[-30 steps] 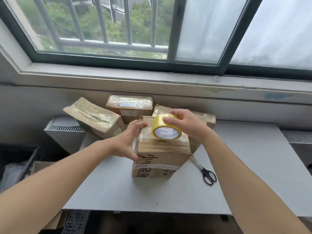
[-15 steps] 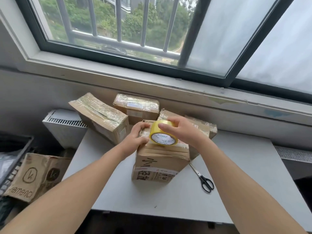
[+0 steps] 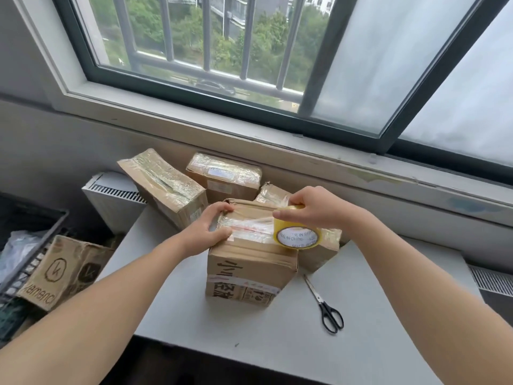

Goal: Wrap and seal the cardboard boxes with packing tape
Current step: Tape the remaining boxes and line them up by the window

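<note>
Yellow is the tape roll [image 3: 297, 238] the right hand [image 3: 313, 209] grips over the cardboard box [image 3: 249, 263]. The left hand [image 3: 206, 232] clutches the box's edge.

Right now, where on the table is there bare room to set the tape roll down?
Bare table right of the scissors, and the front strip before the box being taped. Back left is crowded with taped boxes.

Brown cardboard box [image 3: 249, 262] upright, clear tape strip [image 3: 249, 227] across its top, yellow tape roll [image 3: 298, 237] at right edge, taped boxes [image 3: 224, 176] behind.
</note>
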Motion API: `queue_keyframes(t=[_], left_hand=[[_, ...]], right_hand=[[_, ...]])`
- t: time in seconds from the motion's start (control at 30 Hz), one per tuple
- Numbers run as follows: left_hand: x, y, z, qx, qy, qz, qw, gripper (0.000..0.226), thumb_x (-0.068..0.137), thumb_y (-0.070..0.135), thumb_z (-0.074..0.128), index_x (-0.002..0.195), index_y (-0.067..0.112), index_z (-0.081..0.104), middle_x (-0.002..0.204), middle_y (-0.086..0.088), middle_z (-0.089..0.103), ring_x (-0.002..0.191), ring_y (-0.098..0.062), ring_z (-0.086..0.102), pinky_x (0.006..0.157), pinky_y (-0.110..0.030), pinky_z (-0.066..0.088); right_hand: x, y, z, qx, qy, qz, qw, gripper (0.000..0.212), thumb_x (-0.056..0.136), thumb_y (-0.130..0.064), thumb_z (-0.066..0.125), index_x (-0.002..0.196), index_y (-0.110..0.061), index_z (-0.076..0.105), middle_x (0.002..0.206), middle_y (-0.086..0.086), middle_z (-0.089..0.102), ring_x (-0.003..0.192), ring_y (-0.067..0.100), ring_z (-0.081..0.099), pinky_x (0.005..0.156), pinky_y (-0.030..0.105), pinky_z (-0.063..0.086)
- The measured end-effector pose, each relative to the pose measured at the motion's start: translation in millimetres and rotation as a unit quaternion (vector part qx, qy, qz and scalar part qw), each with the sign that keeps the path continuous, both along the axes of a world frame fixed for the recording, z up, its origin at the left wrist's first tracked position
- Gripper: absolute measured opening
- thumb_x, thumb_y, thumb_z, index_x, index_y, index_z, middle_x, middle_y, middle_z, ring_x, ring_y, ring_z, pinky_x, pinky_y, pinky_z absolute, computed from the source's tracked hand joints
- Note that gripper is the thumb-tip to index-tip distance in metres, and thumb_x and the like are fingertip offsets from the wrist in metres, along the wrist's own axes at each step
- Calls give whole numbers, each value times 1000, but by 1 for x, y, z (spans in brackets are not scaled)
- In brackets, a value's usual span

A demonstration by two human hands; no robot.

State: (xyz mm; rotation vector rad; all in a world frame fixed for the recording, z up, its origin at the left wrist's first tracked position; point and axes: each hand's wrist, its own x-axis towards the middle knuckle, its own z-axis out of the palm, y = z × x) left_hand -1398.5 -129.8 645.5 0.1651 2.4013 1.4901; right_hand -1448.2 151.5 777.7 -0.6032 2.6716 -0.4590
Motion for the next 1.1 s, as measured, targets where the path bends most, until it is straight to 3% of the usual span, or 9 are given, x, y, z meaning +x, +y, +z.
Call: queue_keyframes(t=[0.17,0.33,0.5,0.6,0.7,0.77,0.87,0.93,1.1], left_hand=[[3,4,1,-9,-11,3,1000,46,101,29,63,135,51,41,154,16,31,140,-6,30,111,-30,26],[6,2,3,-18,-9,6,1000,47,98,35,62,136,50,40,151,16,28,137,-5,26,111,-33,26],[7,8,2,-4,-16,16,1000,46,100,33,63,134,51,40,153,16,25,138,-4,22,113,-32,25],[9,8,2,-13,-17,24,999,46,103,26,61,137,48,40,152,15,26,138,-4,23,113,-30,25],[9,10,6,-9,-26,25,999,45,98,38,63,133,55,40,154,16,26,140,-6,26,115,-33,28],[10,14,7,5,-38,41,998,38,95,48,57,129,58,42,153,15,30,140,-10,33,113,-34,31],[10,23,6,62,-39,92,993,24,112,28,39,125,46,49,148,8,36,140,-15,36,105,-22,30],[10,25,10,44,-37,90,994,27,112,23,36,124,44,48,146,5,38,135,-16,38,99,-20,32],[4,28,13,-71,-21,54,996,33,111,28,38,142,39,35,149,-2,36,141,-23,36,110,-31,26]], right_hand=[[0,18,-3,-1,-10,17,1000,71,83,-78,60,70,-8,53,61,-3,46,58,14,45,59,33,33],[-6,28,13,74,22,23,997,67,86,-77,56,64,-14,54,54,-6,51,53,13,48,52,28,34],[-4,55,-32,109,-5,-4,994,69,84,-79,56,66,-13,55,61,-1,52,58,16,50,55,32,34],[0,60,-58,92,-21,-31,995,70,80,-84,56,63,-17,47,59,-2,47,57,16,47,56,34,29],[-4,62,-64,83,-27,-38,995,69,80,-84,56,62,-17,45,59,-1,46,57,17,46,57,35,29],[-5,61,-63,74,-32,-38,996,69,81,-83,57,63,-17,45,59,-1,46,57,17,46,56,35,28],[-3,63,-64,59,-45,-42,996,65,85,-77,58,65,-16,47,61,0,47,57,15,45,55,34,27],[-2,64,-68,47,-59,-45,996,64,88,-75,57,66,-15,49,62,0,47,57,15,45,55,33,28],[-4,67,-81,20,-80,-54,995,68,84,-82,54,72,-15,55,65,0,50,61,17,49,59,34,31]])
